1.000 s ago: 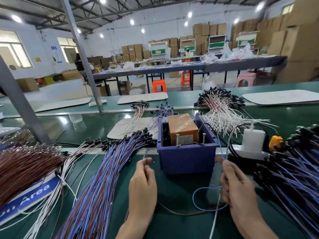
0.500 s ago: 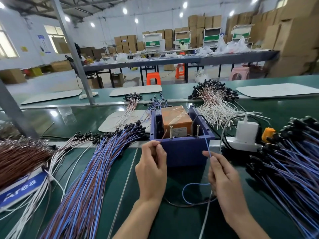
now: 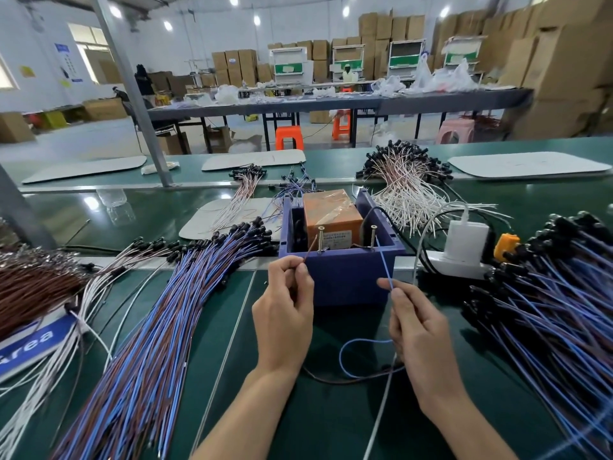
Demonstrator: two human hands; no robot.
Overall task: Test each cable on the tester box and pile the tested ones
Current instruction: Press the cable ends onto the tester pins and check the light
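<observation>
Left hand pinches the brown lead, its tip up beside the left screw. Right hand pinches the blue lead, which runs to the right screw. Both screws stand in the purple tester box, centre frame. The cable loops on the green bench between the wrists. Blue-brown piles lie lower left and far right.

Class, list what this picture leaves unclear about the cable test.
Head view, label on the orange wrapped block: print too small.
Head view, whether the thin blue wire touches the upright metal screw: too small.
Head view, blue sign: cut by left edge, covered by white wires.
</observation>
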